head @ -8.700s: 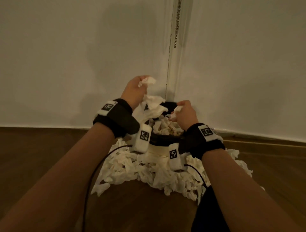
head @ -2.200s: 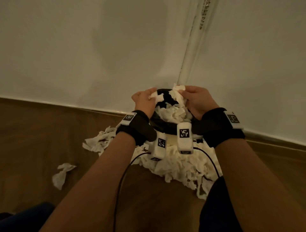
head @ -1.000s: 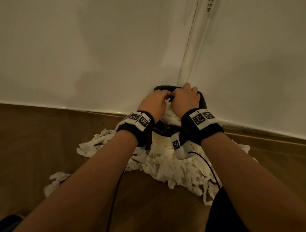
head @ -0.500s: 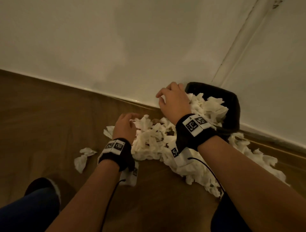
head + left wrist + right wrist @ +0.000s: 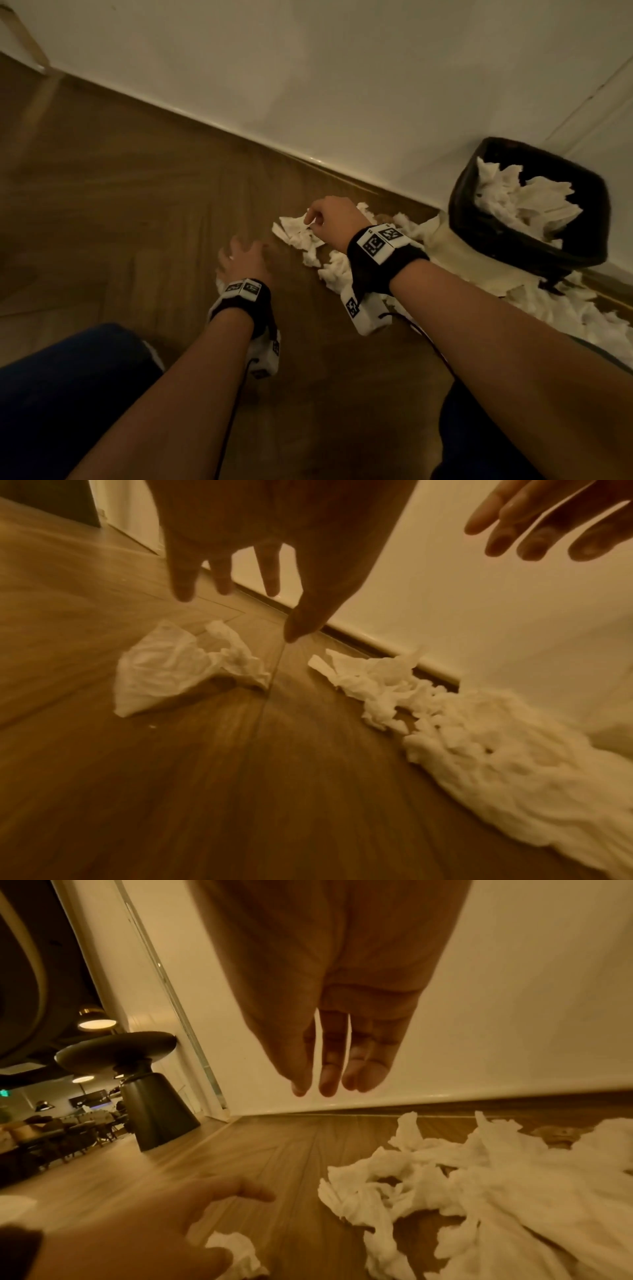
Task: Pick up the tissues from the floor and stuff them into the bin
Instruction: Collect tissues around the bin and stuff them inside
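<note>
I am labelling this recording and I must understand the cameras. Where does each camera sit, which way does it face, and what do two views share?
Head: worn on the head, looks down at the floor, both forearms, the left hand, the right hand and the bin.
Left wrist: looks along the open left hand at a lone crumpled tissue; right fingers show at the upper right.
Right wrist: looks along the straight right hand toward a dark round table; the left hand shows below.
Both wrist views share the tissue pile by the wall.
</note>
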`<state>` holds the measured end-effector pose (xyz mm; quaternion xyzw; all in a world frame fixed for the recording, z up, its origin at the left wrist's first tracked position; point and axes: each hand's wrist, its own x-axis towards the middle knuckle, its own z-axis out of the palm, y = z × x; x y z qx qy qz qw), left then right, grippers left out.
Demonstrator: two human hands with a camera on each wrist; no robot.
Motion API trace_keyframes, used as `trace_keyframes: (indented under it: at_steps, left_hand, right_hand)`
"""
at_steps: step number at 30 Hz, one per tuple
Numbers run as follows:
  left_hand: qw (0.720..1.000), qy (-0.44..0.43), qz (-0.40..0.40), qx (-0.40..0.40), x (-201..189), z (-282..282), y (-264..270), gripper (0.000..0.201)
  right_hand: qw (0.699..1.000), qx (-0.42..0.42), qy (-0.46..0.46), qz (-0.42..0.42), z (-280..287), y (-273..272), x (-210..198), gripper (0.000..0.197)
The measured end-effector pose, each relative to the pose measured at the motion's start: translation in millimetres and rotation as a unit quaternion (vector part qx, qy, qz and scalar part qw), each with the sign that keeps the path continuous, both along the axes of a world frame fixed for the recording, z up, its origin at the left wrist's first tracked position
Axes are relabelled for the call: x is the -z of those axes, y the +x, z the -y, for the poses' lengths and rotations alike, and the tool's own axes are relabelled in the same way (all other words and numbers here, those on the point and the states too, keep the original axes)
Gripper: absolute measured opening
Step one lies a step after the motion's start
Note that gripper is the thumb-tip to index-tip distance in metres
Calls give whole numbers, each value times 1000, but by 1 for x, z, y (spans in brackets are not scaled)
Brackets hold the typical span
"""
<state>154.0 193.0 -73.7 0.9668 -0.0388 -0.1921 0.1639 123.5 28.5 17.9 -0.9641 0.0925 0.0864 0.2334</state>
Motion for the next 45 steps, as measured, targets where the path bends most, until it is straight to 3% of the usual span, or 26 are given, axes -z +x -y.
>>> trace_keyframes:
  at_steps: [4, 7, 12, 18, 24, 26, 28, 33, 38, 41, 45]
  left_hand:
    - [995, 36, -94, 4, 13, -25, 11, 69]
    - [991, 51, -117, 41, 31, -47, 15, 57]
    - [991, 40, -63, 108, 46, -65, 11, 39]
    - [989, 56, -53, 124, 45, -62, 13, 22]
    - [985, 84, -88, 122, 40, -57, 16, 22]
    - [989, 57, -80, 114, 41, -57, 15, 25]
    - [993, 14, -60, 103, 43, -56, 14, 28]
    - [996, -14, -23, 87, 42, -44, 17, 28]
    - [996, -17, -24, 84, 34, -33, 25, 29]
    - [997, -33, -17, 61, 27, -24, 20, 29]
    - [997, -76, 5, 28, 14, -5, 9, 33]
  right_hand:
    - [996, -40, -46, -68, -17, 12, 18, 36]
    - [982, -82, -106, -131, -27, 15, 36, 53]
    - [975, -78, -102, -181, -39, 19, 70, 76]
    - [973, -83, -134, -171, -43, 38, 104, 75]
    - [958, -56, -228, -162, -38, 57, 125, 99]
    - [955, -73, -216, -189, -35, 61, 133, 94]
    - [956, -83, -211, -184, -37, 59, 138, 75]
    - [952, -125, -256, -111, -47, 51, 139, 38]
    - [980, -79, -155, -99, -32, 57, 120, 36]
    - [995, 25, 15, -94, -19, 59, 102, 31]
    - [961, 181, 209, 8, -3, 53, 77, 30]
